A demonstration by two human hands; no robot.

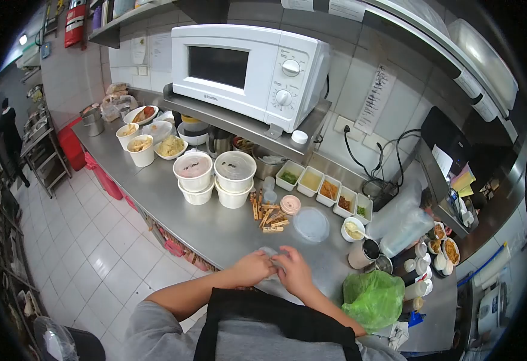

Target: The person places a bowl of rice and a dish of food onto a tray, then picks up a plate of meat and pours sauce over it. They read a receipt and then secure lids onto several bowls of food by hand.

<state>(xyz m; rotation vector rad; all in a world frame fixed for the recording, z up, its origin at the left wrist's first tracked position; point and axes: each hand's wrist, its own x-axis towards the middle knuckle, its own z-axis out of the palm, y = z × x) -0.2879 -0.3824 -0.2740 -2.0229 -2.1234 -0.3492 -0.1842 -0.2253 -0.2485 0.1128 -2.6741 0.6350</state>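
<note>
My left hand [253,268] and my right hand [294,272] meet over the front edge of the steel counter [215,231]. Both have their fingers bent around a small clear plastic piece [269,250], mostly hidden, whose kind I cannot make out. Just beyond them lies a round translucent lid [311,225]. A pile of small wooden pieces like clothespins [272,219] is left of it, near a small tub of pink stuff [290,204] and small clear cups [269,196]. Lidded white tubs [234,169] stand stacked in two pairs farther left.
A white microwave [245,72] sits on a raised shelf. White trays of toppings [328,190] line the back. A green plastic bag [373,299] and several bottles [416,283] stand right. Open food tubs [140,150] are far left. A person [11,135] stands in the distance.
</note>
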